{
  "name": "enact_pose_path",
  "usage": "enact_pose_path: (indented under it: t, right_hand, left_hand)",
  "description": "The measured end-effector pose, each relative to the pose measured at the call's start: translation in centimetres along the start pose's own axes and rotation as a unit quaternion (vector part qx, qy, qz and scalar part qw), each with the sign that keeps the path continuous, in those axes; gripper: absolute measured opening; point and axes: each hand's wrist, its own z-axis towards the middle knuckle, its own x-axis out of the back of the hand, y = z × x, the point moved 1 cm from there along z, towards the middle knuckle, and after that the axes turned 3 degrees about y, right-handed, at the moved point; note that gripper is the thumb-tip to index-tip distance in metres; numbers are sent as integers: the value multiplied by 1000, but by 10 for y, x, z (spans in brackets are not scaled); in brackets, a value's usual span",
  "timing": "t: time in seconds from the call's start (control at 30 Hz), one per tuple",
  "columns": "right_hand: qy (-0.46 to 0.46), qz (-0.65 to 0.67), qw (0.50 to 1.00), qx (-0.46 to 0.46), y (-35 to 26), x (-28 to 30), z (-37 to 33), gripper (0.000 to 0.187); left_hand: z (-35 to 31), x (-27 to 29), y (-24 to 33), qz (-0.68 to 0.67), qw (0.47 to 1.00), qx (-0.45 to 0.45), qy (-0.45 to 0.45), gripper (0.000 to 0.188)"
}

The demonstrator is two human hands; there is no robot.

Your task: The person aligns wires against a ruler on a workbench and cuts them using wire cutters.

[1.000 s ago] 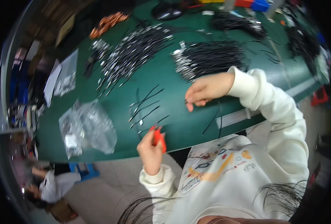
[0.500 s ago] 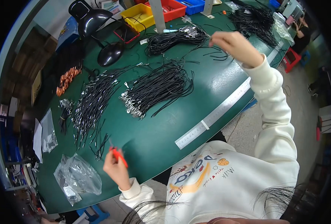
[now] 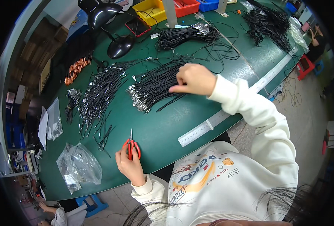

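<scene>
My left hand (image 3: pixel 130 165) holds small red-handled pliers (image 3: pixel 131 145) near the front of the green table, with their narrow metal tip pointing away from me. My right hand (image 3: pixel 196 80) is over the right part of a pile of black cables (image 3: pixel 157 82) with silver ring terminals at their left ends. Its fingers are curled in and the thumb reaches left. Whatever they hold is hidden. A second spread of black cables (image 3: pixel 101 90) with metal ends lies left of that pile. A few short black pieces (image 3: pixel 106 137) lie beyond the pliers.
A steel ruler (image 3: pixel 199 132) runs along the front edge. Behind lie a coiled cable bundle (image 3: pixel 187 36), a black lamp (image 3: pixel 120 46), a phone (image 3: pixel 137 26) and a yellow bin (image 3: pixel 150 10). Clear plastic bags (image 3: pixel 85 167) are at left, orange-tipped pieces (image 3: pixel 77 71) farther back.
My right hand has come from the far right, near the coiled bundle, down and left to the middle cable pile. The pliers in my left hand now point away, their handles apart. The view has shifted slightly.
</scene>
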Motion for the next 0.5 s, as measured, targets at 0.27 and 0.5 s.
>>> enact_pose_path:
  t: [0.27,0.5]
  right_hand:
    - [38,188,980,-58,-8,25,-1,18]
    - [-41,227,959,163,-24,66,-15,12]
  left_hand:
    - [-3,4,37,-195,976,-55,-83,19]
    - [-11,-13,75,-435,868,20,-239,31]
